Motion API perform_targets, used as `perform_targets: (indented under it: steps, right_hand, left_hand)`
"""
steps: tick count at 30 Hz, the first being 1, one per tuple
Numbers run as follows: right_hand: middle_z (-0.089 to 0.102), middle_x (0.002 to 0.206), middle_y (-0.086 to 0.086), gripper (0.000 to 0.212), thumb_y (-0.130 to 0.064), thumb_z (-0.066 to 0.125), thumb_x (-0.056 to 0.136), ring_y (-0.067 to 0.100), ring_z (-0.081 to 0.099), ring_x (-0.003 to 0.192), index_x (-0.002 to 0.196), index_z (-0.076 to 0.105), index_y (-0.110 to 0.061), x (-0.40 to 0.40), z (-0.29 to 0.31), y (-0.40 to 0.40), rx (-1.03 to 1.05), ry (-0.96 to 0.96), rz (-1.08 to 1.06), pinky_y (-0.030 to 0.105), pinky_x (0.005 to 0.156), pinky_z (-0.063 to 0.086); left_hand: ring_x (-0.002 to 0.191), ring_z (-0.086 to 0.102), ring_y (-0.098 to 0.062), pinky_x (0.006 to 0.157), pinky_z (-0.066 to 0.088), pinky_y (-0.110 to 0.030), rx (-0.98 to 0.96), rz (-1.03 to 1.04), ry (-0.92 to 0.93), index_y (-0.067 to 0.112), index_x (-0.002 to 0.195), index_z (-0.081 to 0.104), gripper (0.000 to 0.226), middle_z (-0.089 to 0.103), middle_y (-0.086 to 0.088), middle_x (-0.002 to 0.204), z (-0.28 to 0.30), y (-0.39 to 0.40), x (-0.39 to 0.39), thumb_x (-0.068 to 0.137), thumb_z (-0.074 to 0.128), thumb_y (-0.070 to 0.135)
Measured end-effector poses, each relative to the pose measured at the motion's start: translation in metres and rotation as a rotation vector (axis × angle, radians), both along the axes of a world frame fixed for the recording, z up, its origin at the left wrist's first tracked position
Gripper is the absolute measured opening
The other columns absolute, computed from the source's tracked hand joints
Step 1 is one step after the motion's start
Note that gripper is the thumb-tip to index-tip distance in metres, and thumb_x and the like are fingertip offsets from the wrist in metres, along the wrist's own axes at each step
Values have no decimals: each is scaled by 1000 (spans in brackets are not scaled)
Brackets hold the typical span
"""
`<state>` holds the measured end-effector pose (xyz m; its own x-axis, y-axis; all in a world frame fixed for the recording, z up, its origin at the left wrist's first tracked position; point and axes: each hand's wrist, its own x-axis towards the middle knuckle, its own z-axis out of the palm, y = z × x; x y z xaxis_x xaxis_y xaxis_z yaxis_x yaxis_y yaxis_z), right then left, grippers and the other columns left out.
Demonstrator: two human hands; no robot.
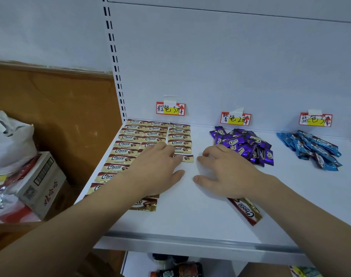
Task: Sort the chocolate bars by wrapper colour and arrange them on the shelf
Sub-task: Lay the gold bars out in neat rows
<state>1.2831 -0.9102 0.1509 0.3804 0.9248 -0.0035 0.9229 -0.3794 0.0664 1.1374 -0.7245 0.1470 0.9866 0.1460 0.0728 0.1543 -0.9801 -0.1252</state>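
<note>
A loose brown bar (245,210) lies on the shelf (190,222) partly under the right hand's (226,172) wrist, long axis running near-right to far-left, right of the brown rows (128,150); both hands, the left hand (158,166) included, rest flat, holding nothing.

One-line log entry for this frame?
left hand: open, on brown bars | right hand: open, on shelf | purple pile: unsorted

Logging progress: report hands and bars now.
Left hand flat on brown bars. Right hand open over one stray bar. Purple pile, blue pile unsorted.
</note>
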Motion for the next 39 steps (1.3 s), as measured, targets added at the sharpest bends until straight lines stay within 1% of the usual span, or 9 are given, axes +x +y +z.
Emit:
perform_targets:
  steps: [14,19,22,25,26,30,33,36,39]
  right_hand:
    - [52,132,-3,79,-80,24,88,22,44,125,131,61,-24,0,-3,-1,24,17,3,40,108,41]
    - [53,138,-1,80,-74,26,93,23,44,129,142,58,-20,0,3,-10,93,65,7,43,110,41]
    - [60,132,-1,65,-58,32,99,24,50,125,141,61,-18,10,10,-28,166,35,-20,42,108,43]
    - [66,115,-3,32,-36,50,103,23,55,114,124,69,-22,23,15,-52,216,66,-68,39,97,47]
    - [68,112,-5,26,-31,53,103,21,57,111,120,71,-24,26,16,-61,235,86,-75,39,94,49]
    - [69,100,-13,23,-21,64,98,10,63,93,118,76,-27,30,15,-95,324,157,-96,38,84,55]
    - [65,98,-15,24,-29,69,96,4,61,90,119,76,-28,21,14,-110,288,217,-97,29,81,53]
    - [60,104,-13,31,-46,67,95,5,56,96,121,74,-31,12,10,-113,202,243,-86,32,83,51]
    - [57,101,-13,26,-42,64,97,7,56,94,121,73,-35,13,9,-112,184,227,-127,35,84,51]
  left_hand:
    - [129,44,-21,111,40,-42,-11,18,11,31,145,53,54,54,3,135,3,0,3,105,31,59]
    - [133,42,-23,112,40,-42,-22,6,-14,26,149,46,54,50,1,143,8,-6,2,105,38,56]
    - [130,44,-22,109,42,-42,-46,-82,-45,24,143,52,47,53,2,139,15,-24,1,105,42,51]
    - [127,50,-24,106,44,-43,-148,-266,-91,22,139,58,43,59,0,133,20,-56,1,105,45,46]
    - [125,52,-25,104,46,-44,-192,-338,-97,21,138,59,43,60,-1,131,19,-68,0,104,46,44]
    - [119,55,-26,92,51,-44,-215,-498,-82,21,135,62,46,61,0,131,6,-100,3,100,41,43]
    - [111,56,-26,86,52,-44,-142,-509,-96,22,127,66,43,63,1,123,-3,-105,3,101,37,41]
    - [107,58,-25,83,52,-42,-115,-476,-115,24,121,69,44,65,2,118,-6,-99,1,103,33,42]
    - [113,58,-25,85,53,-44,-110,-427,-98,22,116,71,48,65,1,124,-3,-93,-2,103,31,43]
